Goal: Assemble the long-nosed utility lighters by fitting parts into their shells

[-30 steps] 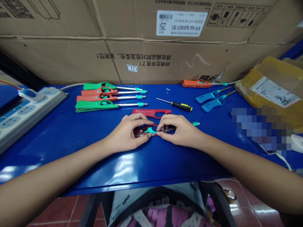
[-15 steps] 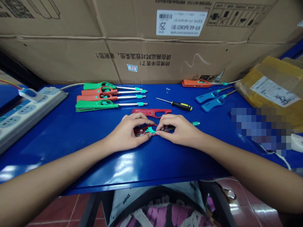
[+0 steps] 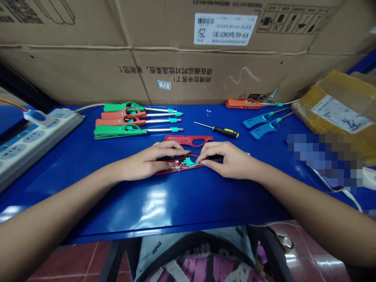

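Note:
An opened red long-nosed lighter lies on the blue table, its lower shell showing small parts and white wire. A teal trigger sits in its middle. My left hand is closed round the handle end, thumb on the near side and fingers on the far side. With thumb and forefinger, my right hand pinches the lighter just right of the trigger and hides most of the barrel; its teal-tipped end shows beyond. Behind my hands lies a loose red shell half, apart from both.
Behind it lies a black-and-yellow screwdriver. Several green and orange lighters form a row at back left. Blue lighters and an orange lighter are at back right. A power strip and yellow-taped parcel flank the table.
My left hand has slid left along the handle, uncovering more of the shell and wire. My right hand has shifted slightly right, still pinching, and less of the barrel tip shows.

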{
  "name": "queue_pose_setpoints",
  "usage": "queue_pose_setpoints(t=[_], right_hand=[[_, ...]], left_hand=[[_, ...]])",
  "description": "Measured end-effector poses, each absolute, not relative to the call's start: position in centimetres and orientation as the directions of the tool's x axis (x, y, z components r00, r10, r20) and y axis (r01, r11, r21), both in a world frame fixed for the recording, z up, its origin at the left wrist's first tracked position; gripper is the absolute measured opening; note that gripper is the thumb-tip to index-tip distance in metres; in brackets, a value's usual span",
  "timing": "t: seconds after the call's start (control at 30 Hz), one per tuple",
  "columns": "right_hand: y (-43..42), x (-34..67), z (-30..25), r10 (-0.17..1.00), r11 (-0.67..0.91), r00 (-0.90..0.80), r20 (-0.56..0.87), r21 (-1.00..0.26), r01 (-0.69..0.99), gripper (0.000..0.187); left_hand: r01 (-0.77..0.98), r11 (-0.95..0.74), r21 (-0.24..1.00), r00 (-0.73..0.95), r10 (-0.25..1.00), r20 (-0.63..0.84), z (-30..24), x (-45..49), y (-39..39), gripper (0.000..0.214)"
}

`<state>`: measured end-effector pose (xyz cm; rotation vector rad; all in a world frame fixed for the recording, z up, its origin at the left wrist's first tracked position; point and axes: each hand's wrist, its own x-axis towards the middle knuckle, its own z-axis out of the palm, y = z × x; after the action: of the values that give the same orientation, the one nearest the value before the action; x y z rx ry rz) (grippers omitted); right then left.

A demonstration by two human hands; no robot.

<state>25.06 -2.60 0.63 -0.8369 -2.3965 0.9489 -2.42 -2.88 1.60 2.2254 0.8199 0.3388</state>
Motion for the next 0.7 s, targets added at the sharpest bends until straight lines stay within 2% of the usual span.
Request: queue_pose_setpoints(t=[0.27,0.47,0.7], right_hand=[[-2.4,25.4,1.0,0.701,0.533,-0.706,0.100,-0.731,0.426,0.018],[-2.2,25.4,0.8,0.744,0.457,-0.665,0.066,-0.776,0.434,0.013],[-2.3,25.3,0.8,0.784,0.401,-0.620,0.025,-0.783,0.476,0.009]], left_hand=[[0.484,-0.552,0.679,0.803,0.589,-0.093,2.5,-3.6,-2.5,0.053],[0.493,-0.519,0.698,0.786,0.609,-0.102,3.3,-4.1,-2.1,0.044],[0.424,-0.613,0.666,0.865,0.492,-0.098,3.3,-4.2,-2.3,0.053]])
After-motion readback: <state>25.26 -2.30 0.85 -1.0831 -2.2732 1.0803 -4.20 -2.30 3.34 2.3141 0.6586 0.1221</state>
